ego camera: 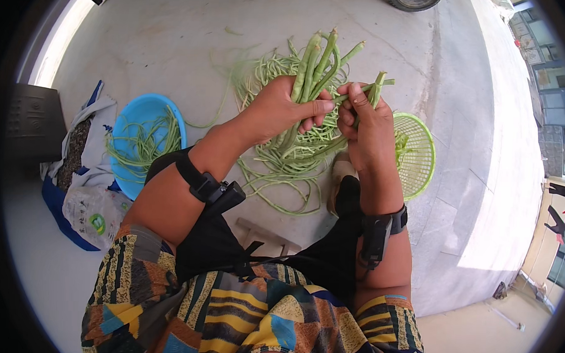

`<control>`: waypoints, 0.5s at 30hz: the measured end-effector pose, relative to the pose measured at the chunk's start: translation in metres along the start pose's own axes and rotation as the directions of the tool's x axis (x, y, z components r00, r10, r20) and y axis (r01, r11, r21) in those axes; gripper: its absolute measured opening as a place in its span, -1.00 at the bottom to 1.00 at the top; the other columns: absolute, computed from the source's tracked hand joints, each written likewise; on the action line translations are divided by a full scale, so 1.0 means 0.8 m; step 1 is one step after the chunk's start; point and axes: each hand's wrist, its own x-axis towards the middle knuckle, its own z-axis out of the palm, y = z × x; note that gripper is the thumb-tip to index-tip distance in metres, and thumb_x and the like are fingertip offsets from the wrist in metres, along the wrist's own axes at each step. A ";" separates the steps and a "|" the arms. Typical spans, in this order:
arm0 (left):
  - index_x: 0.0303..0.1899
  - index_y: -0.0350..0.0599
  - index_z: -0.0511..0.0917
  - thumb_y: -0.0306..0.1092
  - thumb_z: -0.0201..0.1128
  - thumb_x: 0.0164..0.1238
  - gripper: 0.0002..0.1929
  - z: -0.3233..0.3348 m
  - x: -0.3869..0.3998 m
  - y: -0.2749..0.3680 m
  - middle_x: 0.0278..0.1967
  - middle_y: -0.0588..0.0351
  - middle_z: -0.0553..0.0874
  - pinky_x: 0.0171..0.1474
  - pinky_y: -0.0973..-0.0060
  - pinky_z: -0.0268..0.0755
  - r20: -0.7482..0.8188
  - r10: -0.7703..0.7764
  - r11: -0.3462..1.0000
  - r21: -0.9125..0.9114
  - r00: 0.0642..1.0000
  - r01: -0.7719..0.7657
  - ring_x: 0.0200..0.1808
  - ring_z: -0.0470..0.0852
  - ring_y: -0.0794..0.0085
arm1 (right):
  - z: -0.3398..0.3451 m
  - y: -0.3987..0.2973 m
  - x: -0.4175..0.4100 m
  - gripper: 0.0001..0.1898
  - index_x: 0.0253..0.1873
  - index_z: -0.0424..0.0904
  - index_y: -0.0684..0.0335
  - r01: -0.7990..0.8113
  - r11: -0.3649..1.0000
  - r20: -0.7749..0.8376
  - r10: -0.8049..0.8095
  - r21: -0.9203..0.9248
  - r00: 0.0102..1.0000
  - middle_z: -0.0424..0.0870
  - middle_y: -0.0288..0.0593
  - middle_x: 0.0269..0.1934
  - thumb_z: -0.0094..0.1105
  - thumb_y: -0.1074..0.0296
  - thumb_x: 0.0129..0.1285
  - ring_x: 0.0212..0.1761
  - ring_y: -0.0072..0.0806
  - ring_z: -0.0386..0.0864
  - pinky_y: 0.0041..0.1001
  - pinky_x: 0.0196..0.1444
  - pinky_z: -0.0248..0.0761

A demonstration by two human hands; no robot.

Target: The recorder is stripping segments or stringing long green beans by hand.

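Note:
My left hand (285, 104) is closed around a bundle of long green beans (310, 68), whose tips point away from me and whose lengths trail below the hand. Between the thumb and fingers of my right hand (366, 116) are short bean pieces (377, 89), crossing one another. A bean stretches from beside my left thumb to my right fingertips. On the concrete floor beneath both hands lies a loose, tangled pile of long beans (272, 71). Behind my right wrist stands a light-green plastic basket (418, 158) with some green pieces in it, partly hidden by the wrist.
A blue plastic basin (147, 104) with long beans draped over its side stands by my left knee. Left of it are a sack (97, 123) and a plastic bag (92, 212). A small stool (266, 234) shows between my legs. A wheel (412, 0) rests at the far edge.

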 end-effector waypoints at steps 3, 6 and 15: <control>-0.21 -0.24 0.55 -0.34 0.31 0.33 -0.83 -0.004 0.000 0.000 -0.50 0.19 0.60 -0.49 0.63 0.39 0.002 -0.020 0.999 0.038 1.000 0.020 -0.54 0.53 0.61 | -0.011 -0.018 0.008 -0.78 -0.17 0.48 0.34 0.188 0.979 -0.122 -0.178 0.077 0.977 0.31 -0.37 -0.50 0.08 0.26 0.44 -0.54 -0.67 0.22 -0.68 -0.60 0.01; -0.23 -0.23 0.57 -0.33 0.33 0.31 -0.82 -0.013 0.002 -0.003 -0.50 0.20 0.61 -0.47 0.63 0.40 0.016 -0.058 0.990 0.128 0.998 0.055 -0.54 0.53 0.62 | -0.057 -0.045 0.017 -0.77 -0.16 0.44 0.34 0.382 0.908 -0.254 -0.335 0.168 0.907 0.26 -0.35 -0.49 0.04 0.26 0.47 -0.51 -0.67 0.18 -0.68 -0.60 -0.01; -0.25 -0.22 0.59 -0.33 0.34 0.29 -0.83 -0.057 -0.010 -0.014 -0.52 0.22 0.63 -0.44 0.63 0.43 -0.071 -0.153 0.935 0.312 0.986 0.167 -0.55 0.53 0.64 | -0.197 -0.085 0.000 -0.78 -0.12 0.32 0.30 0.643 0.729 -0.506 -0.474 0.234 0.721 0.24 -0.29 -0.49 -0.19 0.26 0.55 -0.55 -0.60 0.12 -0.64 -0.63 0.05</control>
